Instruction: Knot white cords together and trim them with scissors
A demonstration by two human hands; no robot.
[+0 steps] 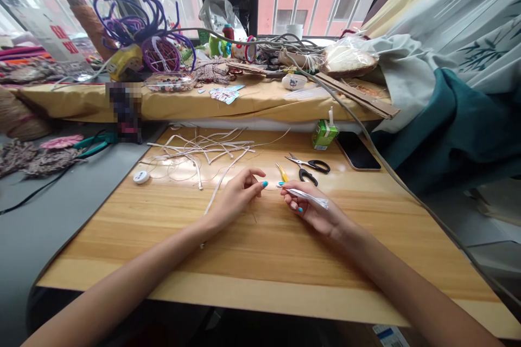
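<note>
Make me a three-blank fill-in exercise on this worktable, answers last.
1. The bundled thin white strands are in the person's ____ hand.
2. The small boxy carton beside the black-screened rectangular phone is mainly ____ in colour.
3. The black-handled metal cutting tool on the wooden table is a pair of ____.

Missing words: right; green; scissors.

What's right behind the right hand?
Black-handled scissors and a yellow tool, on the wooden table. The right hand, holding a white bundle, covers the wood beneath it and possibly the yellow tool's near end.
</note>
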